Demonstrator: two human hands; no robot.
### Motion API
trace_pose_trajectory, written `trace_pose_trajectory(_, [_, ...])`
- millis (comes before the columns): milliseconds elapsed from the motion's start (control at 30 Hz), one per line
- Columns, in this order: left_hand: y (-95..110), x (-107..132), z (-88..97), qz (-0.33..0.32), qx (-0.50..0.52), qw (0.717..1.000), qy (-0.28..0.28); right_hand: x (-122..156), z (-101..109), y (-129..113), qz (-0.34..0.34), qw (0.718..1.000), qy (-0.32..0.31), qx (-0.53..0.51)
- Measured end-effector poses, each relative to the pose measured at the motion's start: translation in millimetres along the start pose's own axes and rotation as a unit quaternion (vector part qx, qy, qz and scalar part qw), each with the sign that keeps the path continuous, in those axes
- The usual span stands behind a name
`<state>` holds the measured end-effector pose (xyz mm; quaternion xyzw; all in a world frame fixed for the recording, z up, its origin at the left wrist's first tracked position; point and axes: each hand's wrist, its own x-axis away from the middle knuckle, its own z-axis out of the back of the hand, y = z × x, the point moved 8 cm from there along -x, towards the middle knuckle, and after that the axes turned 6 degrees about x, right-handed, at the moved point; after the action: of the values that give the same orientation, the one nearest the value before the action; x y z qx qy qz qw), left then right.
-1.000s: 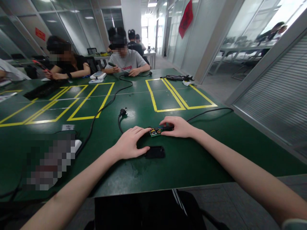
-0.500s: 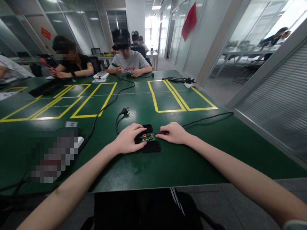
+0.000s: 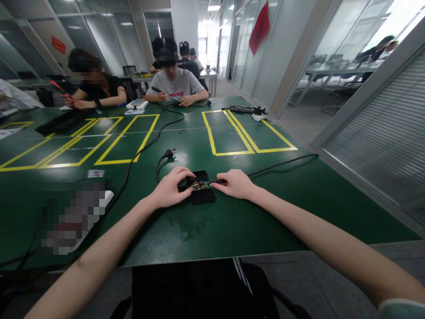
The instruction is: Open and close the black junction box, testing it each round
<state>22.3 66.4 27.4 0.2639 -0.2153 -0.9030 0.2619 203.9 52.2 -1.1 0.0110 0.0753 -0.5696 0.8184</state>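
A small green circuit board [image 3: 200,185] with copper coils lies between the two halves of an opened black plastic case, the near half [image 3: 203,197] and the far half [image 3: 199,174]. My left hand [image 3: 171,188] is curled round the board's left end, thumb on the near side and fingers on the far side. My right hand [image 3: 237,184] pinches a black cable [image 3: 217,181] close to the board's right end. This cable runs out behind my right hand to the right. A power plug [image 3: 170,153] on a short black cord stands beyond my left hand.
On the left lie a blurred-out device [image 3: 78,217], a small label [image 3: 96,173] and a long black cable [image 3: 128,170]. Yellow tape outlines [image 3: 232,153] mark the green table [image 3: 172,239]. Across it, co-workers handle tools; a black folded stand [image 3: 245,110] lies at the far edge.
The board, its case and both hands have shifted slightly left and away from me. My left fingertips sit a little farther left on the board. The right hand keeps its pinch on the cable.
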Motion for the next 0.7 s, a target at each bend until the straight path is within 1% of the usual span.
trace_pose_trajectory(67, [-6.8,1.0,5.3,0.013,-0.015,1.000,-0.006,0.1,0.2,-0.2,-0.002,1.000,-0.004,0.002])
trace_pose_trajectory(133, [-14.2,2.5,3.2,0.030,-0.017,0.998,-0.046,0.3,0.5,-0.5,-0.004,1.000,-0.007,0.005])
trace_pose_trajectory(233, [-20.7,3.7,1.2,0.045,-0.012,0.997,-0.063,0.7,0.7,-1.3,-0.009,1.000,-0.014,0.015])
trace_pose_trajectory(500, [-25.2,2.3,-8.5,0.066,-0.042,0.995,-0.063,0.5,0.1,-3.8,-0.017,0.999,-0.027,0.042])
trace_pose_trajectory(700, [-20.1,2.6,-8.7,0.042,-0.057,0.997,-0.039,2.6,1.1,-4.4,0.014,1.000,0.000,0.005])
